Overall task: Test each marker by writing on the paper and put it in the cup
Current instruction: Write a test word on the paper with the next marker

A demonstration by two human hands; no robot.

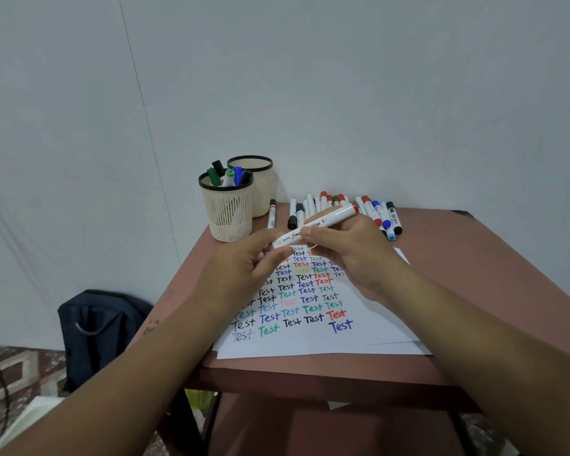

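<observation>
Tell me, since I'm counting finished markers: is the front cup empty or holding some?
Holding some. Green, black and blue marker caps stick up above the front cup's black rim.

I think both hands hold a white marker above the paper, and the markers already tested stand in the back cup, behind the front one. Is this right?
Not quite. The head view shows the tested markers standing in the front cup; no markers show in the back cup. The rest holds: the left hand and right hand hold a white marker above the paper.
</observation>
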